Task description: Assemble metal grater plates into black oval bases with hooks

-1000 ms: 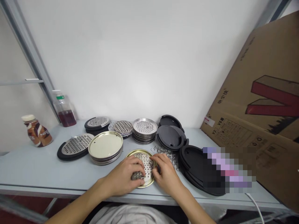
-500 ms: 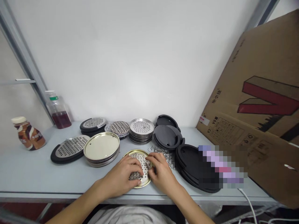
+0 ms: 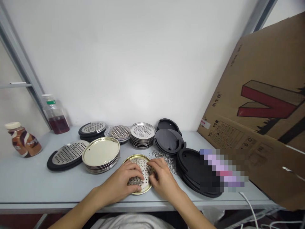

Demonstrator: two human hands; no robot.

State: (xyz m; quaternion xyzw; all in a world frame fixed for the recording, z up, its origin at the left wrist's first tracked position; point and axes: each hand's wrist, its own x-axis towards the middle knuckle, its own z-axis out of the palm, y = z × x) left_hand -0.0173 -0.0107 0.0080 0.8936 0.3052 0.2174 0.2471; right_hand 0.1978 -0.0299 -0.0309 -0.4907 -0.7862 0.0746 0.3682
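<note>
A round grater plate [image 3: 144, 168] with raised teeth sits inside a shallow gold-rimmed metal lid [image 3: 137, 156] near the table's front edge. My left hand [image 3: 124, 181] grips the plate at its left side, fingers curled over the teeth and thumb at the near edge. From the right, my right hand [image 3: 164, 176] closes its fingers and thumb on the plate by the rim. Both palms partly hide the lid. Behind my right hand lies a scatter of small metal rings [image 3: 164, 157]. To the left stands a stack of gold-coloured lids [image 3: 102, 152].
Grater discs in black rims [image 3: 69, 156] lie at the left. Stacked grater plates [image 3: 143, 132] stand behind my hands. Black round holders [image 3: 195, 171] are piled at the right, beside a large cardboard box [image 3: 262, 127]. Two bottles [image 3: 23, 140] stand far left.
The view has shifted slightly, so the table things sit a little further left. Both hands stay at the plate; the right fingers have moved slightly at its rim.
</note>
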